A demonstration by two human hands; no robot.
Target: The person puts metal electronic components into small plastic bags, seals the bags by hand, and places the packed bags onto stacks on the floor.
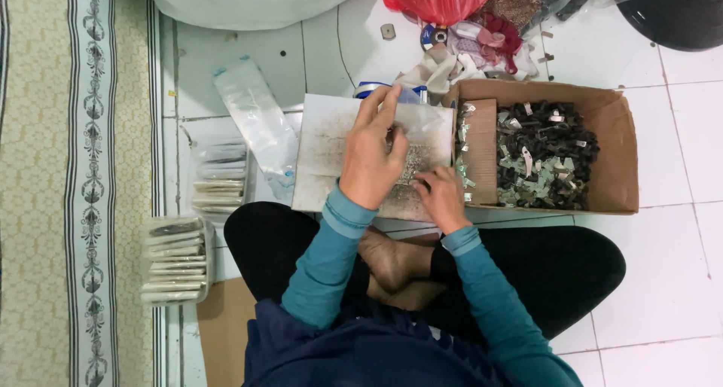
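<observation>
I am sitting cross-legged on the white tiled floor (678,281), looking down, with a patterned mat (75,169) running along the far left. Just right of it, near me, a clear packet of stacked pale strips (175,260) is lying, and a second such packet (218,178) is resting a little farther away. Beyond that one, a long clear plastic sleeve (252,116) is lying at a slant. In front of my knees I am working over a grubby white board (320,153). My left hand (370,157) is resting on it with the fingers pinching the top edge of a small clear plastic bag (425,131), holding it up. My right hand (440,195) is curled low at the bag's near edge, fingers bent close together over small parts; I cannot tell what they are gripping. Touching the board on the right, an open cardboard box (614,153) is holding a heap of small black and silvery metal pieces (546,157).
</observation>
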